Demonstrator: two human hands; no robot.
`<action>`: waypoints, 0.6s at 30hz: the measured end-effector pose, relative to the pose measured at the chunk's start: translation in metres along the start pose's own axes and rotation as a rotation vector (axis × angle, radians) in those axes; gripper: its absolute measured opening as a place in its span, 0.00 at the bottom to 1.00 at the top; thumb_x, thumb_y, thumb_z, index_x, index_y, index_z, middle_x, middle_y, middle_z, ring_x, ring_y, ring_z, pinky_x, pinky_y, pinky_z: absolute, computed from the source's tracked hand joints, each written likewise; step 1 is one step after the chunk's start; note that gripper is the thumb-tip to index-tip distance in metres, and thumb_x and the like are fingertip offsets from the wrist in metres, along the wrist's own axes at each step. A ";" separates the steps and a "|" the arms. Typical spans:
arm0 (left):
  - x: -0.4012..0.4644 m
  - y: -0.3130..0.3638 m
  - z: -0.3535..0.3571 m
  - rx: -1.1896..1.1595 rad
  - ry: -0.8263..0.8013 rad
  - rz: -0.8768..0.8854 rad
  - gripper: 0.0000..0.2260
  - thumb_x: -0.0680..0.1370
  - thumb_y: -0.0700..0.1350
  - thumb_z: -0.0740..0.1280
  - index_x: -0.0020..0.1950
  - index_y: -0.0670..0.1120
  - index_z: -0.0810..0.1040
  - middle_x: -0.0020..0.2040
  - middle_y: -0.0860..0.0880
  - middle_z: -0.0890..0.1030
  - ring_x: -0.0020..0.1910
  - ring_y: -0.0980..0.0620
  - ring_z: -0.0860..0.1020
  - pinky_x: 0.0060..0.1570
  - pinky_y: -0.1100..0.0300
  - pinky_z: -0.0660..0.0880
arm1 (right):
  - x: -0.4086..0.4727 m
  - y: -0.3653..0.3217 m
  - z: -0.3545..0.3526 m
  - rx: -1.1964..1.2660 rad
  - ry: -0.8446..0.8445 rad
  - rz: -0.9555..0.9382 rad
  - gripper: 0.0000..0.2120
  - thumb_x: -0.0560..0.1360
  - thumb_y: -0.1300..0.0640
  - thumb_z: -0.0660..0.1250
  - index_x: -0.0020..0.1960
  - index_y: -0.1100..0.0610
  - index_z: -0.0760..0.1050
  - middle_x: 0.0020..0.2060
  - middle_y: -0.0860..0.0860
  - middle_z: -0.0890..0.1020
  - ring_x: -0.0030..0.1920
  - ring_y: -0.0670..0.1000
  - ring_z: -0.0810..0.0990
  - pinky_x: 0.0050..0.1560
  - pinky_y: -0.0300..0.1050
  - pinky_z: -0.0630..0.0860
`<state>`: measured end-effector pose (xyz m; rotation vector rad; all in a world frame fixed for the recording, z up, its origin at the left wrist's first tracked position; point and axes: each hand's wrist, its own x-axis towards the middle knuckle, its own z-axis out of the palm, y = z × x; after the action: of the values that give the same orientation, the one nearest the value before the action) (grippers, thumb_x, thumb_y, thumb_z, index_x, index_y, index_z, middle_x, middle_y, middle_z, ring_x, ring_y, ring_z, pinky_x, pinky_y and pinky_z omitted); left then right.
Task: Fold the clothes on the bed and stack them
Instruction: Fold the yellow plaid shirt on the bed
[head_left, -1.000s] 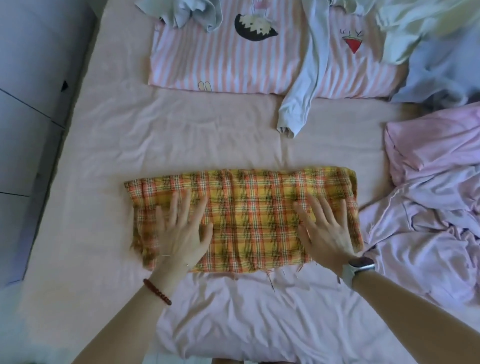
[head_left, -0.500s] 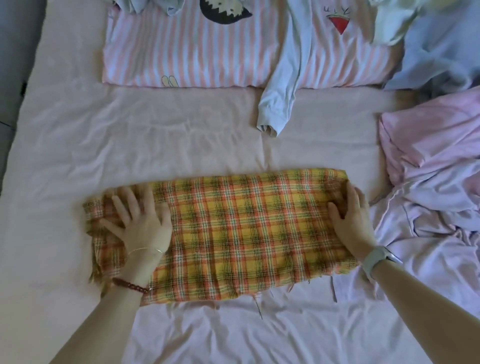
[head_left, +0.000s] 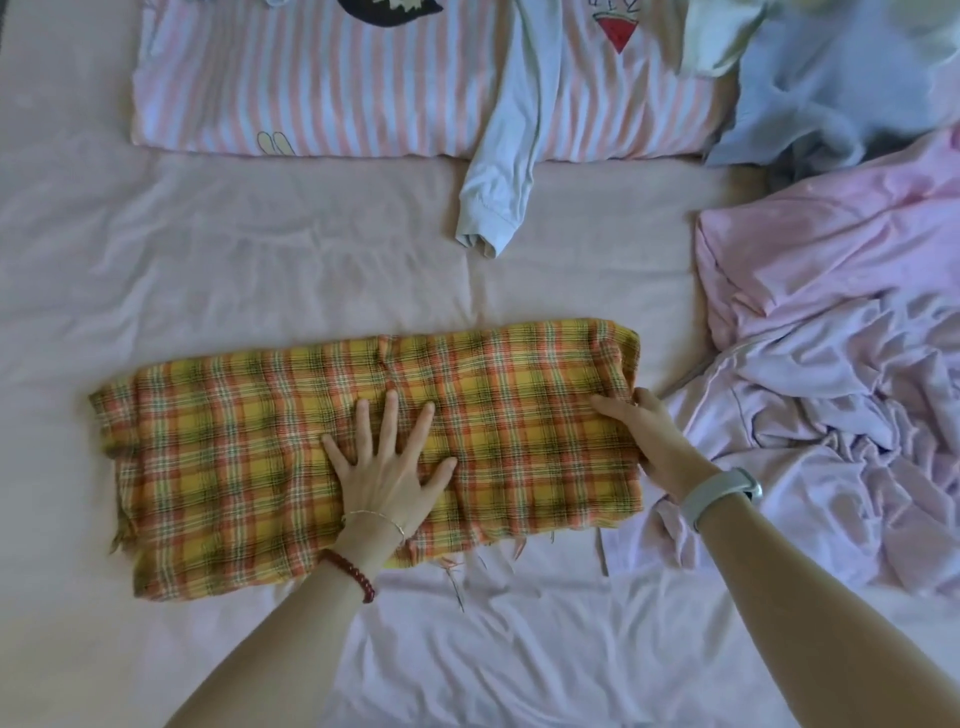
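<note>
Head view, looking down on a bed (head_left: 260, 270) with a pale pink sheet. A plaid cloth (head_left: 249, 467), yellow and orange, lies as a long folded strip across the centre, running from nine o'clock to three o'clock. The left hand (head_left: 387, 467) rests flat on the strip's middle, fingers spread and straight, pressing down; this likely pins the cloth so it stays put. The right hand (head_left: 654, 441) is at the strip's three o'clock end, thumb on top and fingers curled under the edge, pinching it, probably ready to lift that end over toward the left for the next fold. A watch (head_left: 719, 491) sits on the right wrist and a bead bracelet (head_left: 353, 574) on the left. At twelve o'clock lies a striped pillow (head_left: 337, 88) with a pale blue sleeve (head_left: 504, 171) draped over it. Unfolded clothes wait at two to four o'clock: a blue garment (head_left: 831, 88), then a rumpled pink and lilac heap (head_left: 841, 374). No containers and no finished stack are in view.
</note>
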<state>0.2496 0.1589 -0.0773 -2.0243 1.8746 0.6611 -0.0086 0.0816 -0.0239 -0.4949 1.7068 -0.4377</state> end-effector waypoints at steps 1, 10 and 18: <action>0.000 0.001 -0.002 0.006 -0.014 -0.005 0.35 0.67 0.72 0.32 0.73 0.62 0.36 0.70 0.52 0.29 0.73 0.42 0.33 0.66 0.32 0.37 | -0.003 0.000 -0.003 0.078 -0.053 0.007 0.22 0.74 0.59 0.68 0.64 0.63 0.65 0.54 0.58 0.78 0.51 0.55 0.79 0.45 0.47 0.77; -0.005 -0.009 -0.050 -0.412 -0.131 -0.025 0.25 0.79 0.58 0.56 0.74 0.56 0.57 0.77 0.51 0.49 0.76 0.47 0.45 0.71 0.40 0.45 | -0.073 -0.037 0.018 -0.027 -0.202 -0.336 0.13 0.72 0.61 0.70 0.54 0.51 0.72 0.50 0.54 0.81 0.50 0.52 0.81 0.51 0.48 0.79; -0.079 -0.125 -0.098 -2.129 -0.150 -0.319 0.30 0.63 0.61 0.74 0.59 0.46 0.77 0.61 0.42 0.76 0.56 0.43 0.78 0.54 0.44 0.74 | -0.144 -0.062 0.180 -0.429 -0.405 -0.639 0.28 0.73 0.56 0.69 0.70 0.54 0.63 0.56 0.48 0.77 0.56 0.48 0.77 0.60 0.44 0.73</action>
<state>0.3826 0.1880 0.0363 -2.5070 0.0324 3.2745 0.1969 0.1051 0.0946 -1.3639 1.2166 -0.3840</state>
